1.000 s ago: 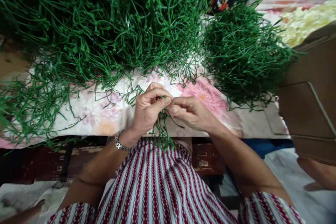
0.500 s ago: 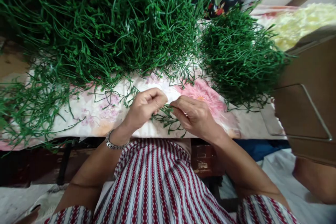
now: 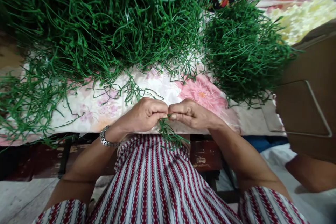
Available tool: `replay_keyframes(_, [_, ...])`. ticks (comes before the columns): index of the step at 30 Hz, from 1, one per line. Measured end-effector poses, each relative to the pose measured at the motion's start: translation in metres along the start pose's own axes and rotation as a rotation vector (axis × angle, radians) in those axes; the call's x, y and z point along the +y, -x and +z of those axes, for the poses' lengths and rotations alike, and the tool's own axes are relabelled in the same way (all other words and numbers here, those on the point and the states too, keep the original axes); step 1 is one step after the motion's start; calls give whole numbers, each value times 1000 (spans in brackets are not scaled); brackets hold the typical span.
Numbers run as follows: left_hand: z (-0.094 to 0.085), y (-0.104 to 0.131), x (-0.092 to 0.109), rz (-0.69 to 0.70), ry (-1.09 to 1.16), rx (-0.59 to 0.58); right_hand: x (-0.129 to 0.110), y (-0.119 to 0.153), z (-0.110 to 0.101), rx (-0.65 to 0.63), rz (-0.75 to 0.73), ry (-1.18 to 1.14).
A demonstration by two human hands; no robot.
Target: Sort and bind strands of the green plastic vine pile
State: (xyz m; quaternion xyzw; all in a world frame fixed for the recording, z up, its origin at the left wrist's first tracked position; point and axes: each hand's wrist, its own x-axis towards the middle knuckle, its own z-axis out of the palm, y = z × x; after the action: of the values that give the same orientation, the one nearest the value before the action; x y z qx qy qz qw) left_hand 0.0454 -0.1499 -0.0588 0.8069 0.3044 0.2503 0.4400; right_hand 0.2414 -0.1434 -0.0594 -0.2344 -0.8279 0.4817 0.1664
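Note:
My left hand (image 3: 147, 113) and my right hand (image 3: 193, 113) meet knuckle to knuckle near the table's front edge. Both are closed, thumbs pressed on a small bunch of green plastic stems (image 3: 169, 133). The bunch hangs below the fingers, over the edge and against the striped shirt. Its upper part is hidden inside the fists. Just beyond my left hand, a few loose green stems (image 3: 132, 87) lie on the flowered cloth (image 3: 168, 89).
A large heap of green stems (image 3: 118, 24) covers the back of the table. Smaller piles lie at left (image 3: 31, 101) and right (image 3: 246, 52). A cardboard box (image 3: 309, 94) stands at right, with pale yellow petals (image 3: 307, 17) behind it. Another person's arm (image 3: 312, 173) shows at lower right.
Both hands have come down toward the table edge and drawn together, fists now touching. The stem bunch has moved with them and now hangs lower. Loose stems stay on the cloth.

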Motion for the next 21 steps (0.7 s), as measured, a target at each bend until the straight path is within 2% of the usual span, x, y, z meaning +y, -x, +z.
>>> replay_keyframes(3, [-2,1,0,118,132,-33,10,-1,5,-76,-23,-395])
replay_keyframes(6, [-4,0,0,170,262,-71,15,-3,12,-111,-31,-617])
replay_keyframes(11, [-3,0,-2,143,406,-98,19,-3,25,-83,-37,-849])
replay_keyframes(16, [-3,0,-2,144,431,-91,25,-1,40,-4,-47,-1010])
replay_keyframes(21, [-2,0,1,170,494,-88,24,-3,55,70,-158,-1170])
